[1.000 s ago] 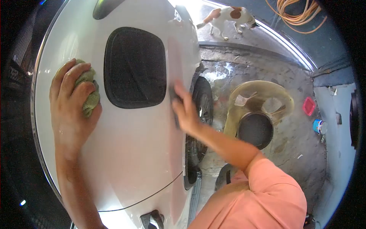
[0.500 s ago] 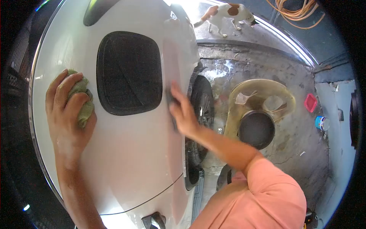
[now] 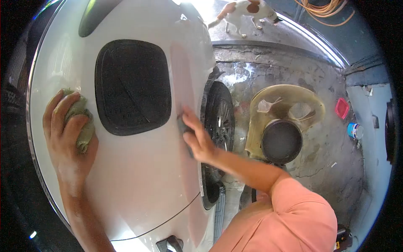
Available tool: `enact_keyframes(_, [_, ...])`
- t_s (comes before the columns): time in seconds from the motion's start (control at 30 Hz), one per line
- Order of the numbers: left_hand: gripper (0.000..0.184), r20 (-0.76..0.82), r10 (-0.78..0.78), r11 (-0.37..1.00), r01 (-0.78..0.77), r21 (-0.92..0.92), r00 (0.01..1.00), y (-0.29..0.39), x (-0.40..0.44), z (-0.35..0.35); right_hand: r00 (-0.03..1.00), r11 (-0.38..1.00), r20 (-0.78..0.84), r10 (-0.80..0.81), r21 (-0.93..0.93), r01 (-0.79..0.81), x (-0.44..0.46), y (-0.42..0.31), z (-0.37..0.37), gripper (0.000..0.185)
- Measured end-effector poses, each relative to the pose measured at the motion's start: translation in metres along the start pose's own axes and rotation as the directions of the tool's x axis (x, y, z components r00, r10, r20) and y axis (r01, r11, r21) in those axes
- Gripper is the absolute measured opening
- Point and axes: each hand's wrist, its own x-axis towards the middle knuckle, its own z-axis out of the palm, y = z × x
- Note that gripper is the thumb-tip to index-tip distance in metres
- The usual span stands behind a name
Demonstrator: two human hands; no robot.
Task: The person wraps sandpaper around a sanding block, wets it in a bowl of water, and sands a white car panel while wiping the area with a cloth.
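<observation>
A green cloth (image 3: 79, 119) is bunched under the fingers of my left hand (image 3: 69, 138), on the white car body (image 3: 126, 180) left of a dark rounded window (image 3: 133, 87). My right hand (image 3: 198, 140) presses a dark flat block (image 3: 184, 134) against the car's side, right of the window and near the wheel (image 3: 220, 119). My fingers cover part of the block, and what it is exactly cannot be made out.
A yellowish chair (image 3: 254, 134) with a round black container (image 3: 282, 142) stands on the wet floor. Beyond are a pink dish (image 3: 342, 108), a blue-and-white tub (image 3: 354, 131), a cat (image 3: 243, 12) and an orange hose (image 3: 325, 10). A door handle (image 3: 170, 243) is below.
My right hand has slid the dark block lower along the car's side. My left hand still holds the cloth and appears lower left, as the window and car also shift left in view.
</observation>
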Motion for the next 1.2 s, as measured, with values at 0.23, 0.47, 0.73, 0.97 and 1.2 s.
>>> enact_keyframes(0.23, [0.066,0.005,0.027,0.999,-0.027,0.019,1.000,0.001,0.001,-0.006,0.969,0.992,-0.212,0.128,0.038,-0.123,0.204,0.078,-0.049,0.047])
enact_keyframes(0.47, [0.090,-0.048,-0.173,0.977,0.177,0.118,0.984,-0.002,-0.004,0.001,0.876,0.811,-0.028,0.481,0.394,-0.433,0.113,0.006,-0.126,0.047])
enact_keyframes(0.73, [0.069,-0.036,-0.071,0.995,0.073,0.063,0.997,0.025,0.023,0.004,0.455,0.455,0.018,0.890,-0.058,-0.889,-0.179,-0.137,-0.384,0.054])
enact_keyframes(0.97, [0.045,0.097,0.102,0.993,-0.096,-0.064,0.990,0.117,0.150,0.118,-0.095,-0.106,-0.546,0.832,0.012,-0.994,-0.411,-0.234,-0.503,0.046])
enact_keyframes(1.2, [0.022,0.267,0.145,0.988,-0.155,0.017,0.953,0.146,0.171,0.224,-0.384,-0.374,-0.521,0.762,0.130,-0.918,-0.591,-0.297,-0.459,0.041])
